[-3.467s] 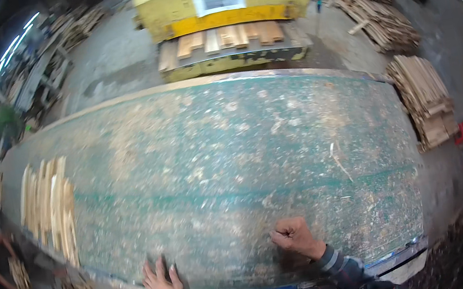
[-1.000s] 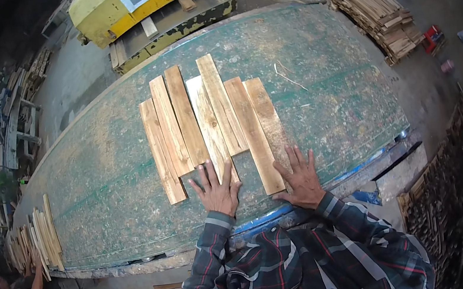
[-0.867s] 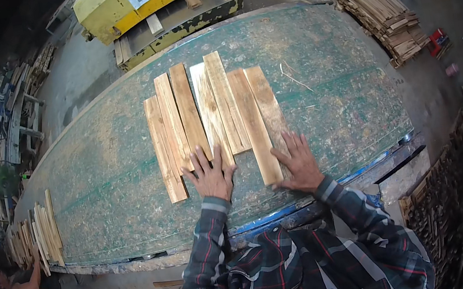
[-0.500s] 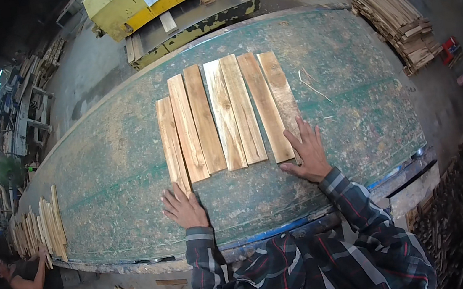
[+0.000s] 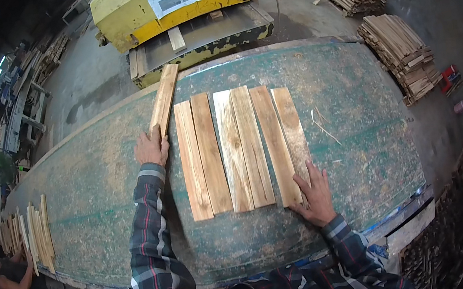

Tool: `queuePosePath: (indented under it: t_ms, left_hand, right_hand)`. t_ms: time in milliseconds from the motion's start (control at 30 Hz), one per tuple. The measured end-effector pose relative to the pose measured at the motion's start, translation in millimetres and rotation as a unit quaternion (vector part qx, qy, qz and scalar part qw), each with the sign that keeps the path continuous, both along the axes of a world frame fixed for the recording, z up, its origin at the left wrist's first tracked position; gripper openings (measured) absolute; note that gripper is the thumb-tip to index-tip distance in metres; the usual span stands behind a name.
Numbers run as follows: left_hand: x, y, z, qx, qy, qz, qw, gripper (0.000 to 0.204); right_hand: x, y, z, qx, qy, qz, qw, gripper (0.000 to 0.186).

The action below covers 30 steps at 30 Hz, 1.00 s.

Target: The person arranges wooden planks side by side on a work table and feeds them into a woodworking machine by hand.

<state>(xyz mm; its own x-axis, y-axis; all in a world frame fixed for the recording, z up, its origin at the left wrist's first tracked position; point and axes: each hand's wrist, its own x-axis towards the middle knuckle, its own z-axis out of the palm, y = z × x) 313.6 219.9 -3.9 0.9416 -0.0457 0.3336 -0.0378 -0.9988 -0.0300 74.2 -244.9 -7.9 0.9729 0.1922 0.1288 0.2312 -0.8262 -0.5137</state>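
At table centre, six boards, a seventh board gripped in left hand, right hand spread.

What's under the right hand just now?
The right hand covers part of the lower stretch of the row's rightmost board. Green tabletop shows around it. Exactly where that board ends, and whether the palm touches the table, is hidden.

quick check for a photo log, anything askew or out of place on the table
The board in the left hand slants, unlike the roughly aligned row of boards; stray slivers lie to its right.
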Motion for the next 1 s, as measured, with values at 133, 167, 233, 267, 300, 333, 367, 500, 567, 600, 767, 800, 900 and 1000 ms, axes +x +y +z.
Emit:
queuePosePath:
  t_ms: [133,167,233,267,300,333,367,500,567,600,767,800,900,1000]
  left_hand:
    - [34,-49,11,-0.009,-0.017,-0.022,1.0,0.052]
    - [44,-50,9,-0.007,-0.014,-0.022,1.0,0.052]
    - [66,-58,6,-0.054,-0.019,-0.013,0.998,0.051]
    - [75,-61,6,-0.052,0.0,-0.004,0.999,0.05]
    - [85,-65,4,-0.053,0.002,-0.004,0.999,0.05]
    - [94,-72,2,-0.051,-0.001,0.008,0.999,0.049]
    - [101,-77,0,-0.05,-0.003,0.02,0.999,0.048]
    - [123,-103,2,-0.061,0.015,0.014,0.998,0.044]
    - [135,-103,6,-0.059,0.01,0.016,0.998,0.042]
    - [140,-103,9,-0.055,0.008,0.021,0.998,0.041]
    - [152,-94,26,-0.069,0.045,0.088,0.993,0.042]
    - [147,-90,32,-0.093,0.049,0.112,0.988,0.045]
    - [104,-64,38,-0.106,0.06,0.142,0.982,0.053]
    - [28,-15,14,-0.086,0.018,0.073,0.993,0.057]
  right_hand:
    - [2,-5,6,-0.007,0.014,-0.017,1.0,0.086]
    - [3,-3,8,-0.009,0.015,-0.014,1.0,0.086]
    - [6,-1,10,-0.002,0.021,-0.009,1.0,0.086]
    - [8,-2,10,0.002,0.024,-0.004,1.0,0.086]
    - [9,-1,11,0.001,0.026,-0.003,1.0,0.086]
    - [9,1,11,0.007,0.024,-0.002,1.0,0.086]
    - [10,0,10,0.013,0.022,0.0,1.0,0.086]
    - [9,-4,8,0.014,0.03,-0.003,0.999,0.088]
    - [9,-4,8,0.018,0.028,-0.001,0.999,0.088]
    - [8,-3,8,0.021,0.026,0.001,0.999,0.088]
    - [6,1,6,0.02,0.023,0.01,0.999,0.089]
    - [1,0,6,0.018,0.026,0.009,0.999,0.09]
    - [2,-1,-1,0.018,0.013,0.016,1.0,0.094]
    - [0,-4,0,0.072,-0.023,-0.017,0.997,0.099]
